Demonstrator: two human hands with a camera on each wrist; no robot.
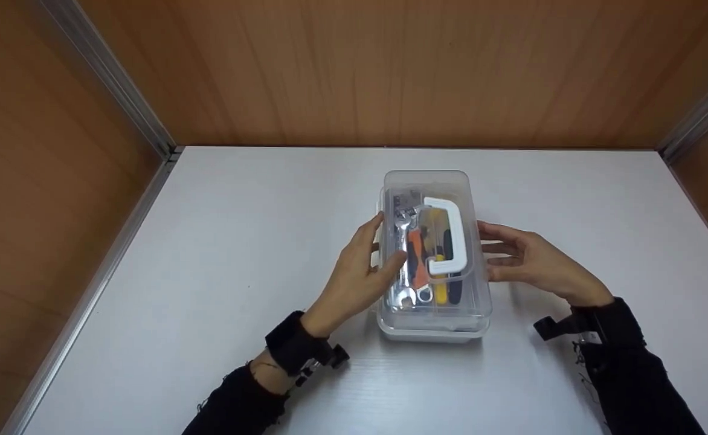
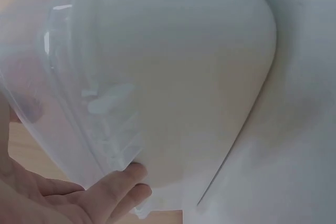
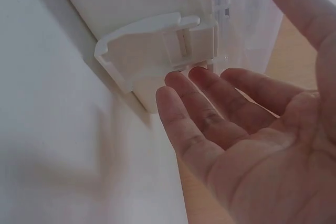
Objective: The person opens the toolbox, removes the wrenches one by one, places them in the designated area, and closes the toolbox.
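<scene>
White table [image 1: 221,254] with one clear lidded plastic toolbox [image 1: 432,308] near its middle.

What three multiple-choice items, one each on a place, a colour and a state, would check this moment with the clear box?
1. Where does the clear plastic lidded box stand?
A. on the white table
B. on a shelf
C. on a lap

2. What colour is the box's carry handle?
A. red
B. white
C. black

3. How is the right hand?
A. clenched in a fist
B. fingers straight beside the box's white side latch
C. gripping the handle

Answers: 1 A, the box rests on the white table; 2 B, the handle atop the lid is white; 3 B, the right wrist view shows straight fingertips at the latch.
</scene>
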